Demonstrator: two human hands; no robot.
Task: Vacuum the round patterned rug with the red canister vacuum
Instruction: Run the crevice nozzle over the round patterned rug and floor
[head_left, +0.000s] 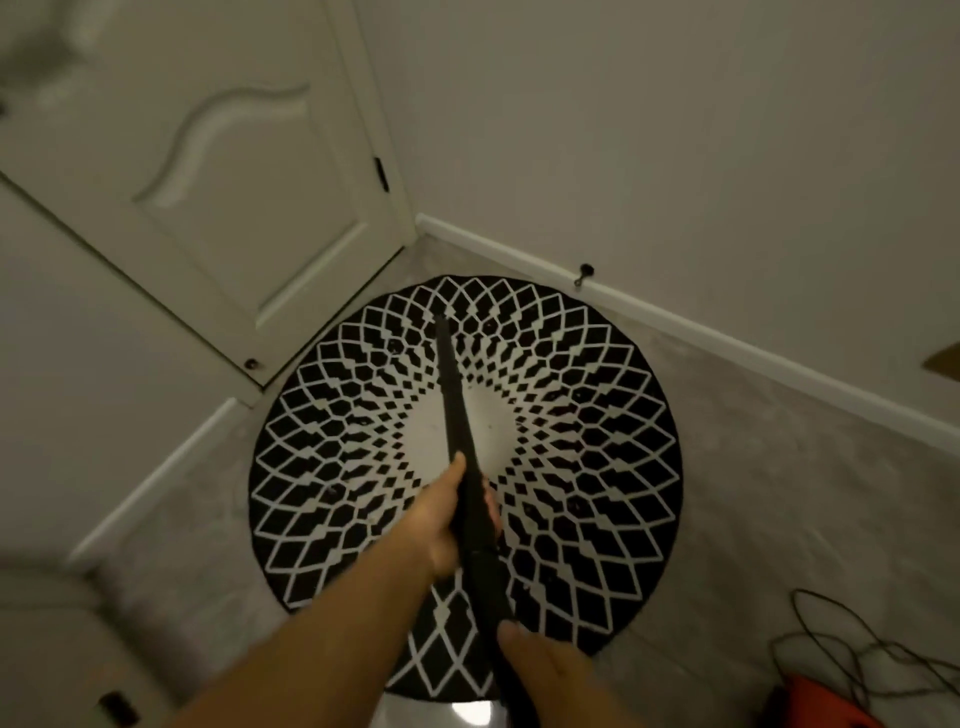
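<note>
A round black-and-white patterned rug (597, 415) lies on the floor in a room corner. A long black vacuum wand (451, 384) runs from the bottom middle up across the rug, its tip near the rug's far edge. My left hand (441, 525) grips the wand at mid-length over the rug's near half. My right hand (540, 670) holds the wand lower down, near the bottom of the view. A corner of the red canister vacuum (815, 701) shows at the bottom right, mostly cut off.
A white door (218, 171) stands at the back left, its bottom corner close to the rug. White baseboard (727, 343) lines the right wall. A black power cord (852, 654) loops on the floor beside the canister. A pale cabinet (57, 660) fills the bottom left.
</note>
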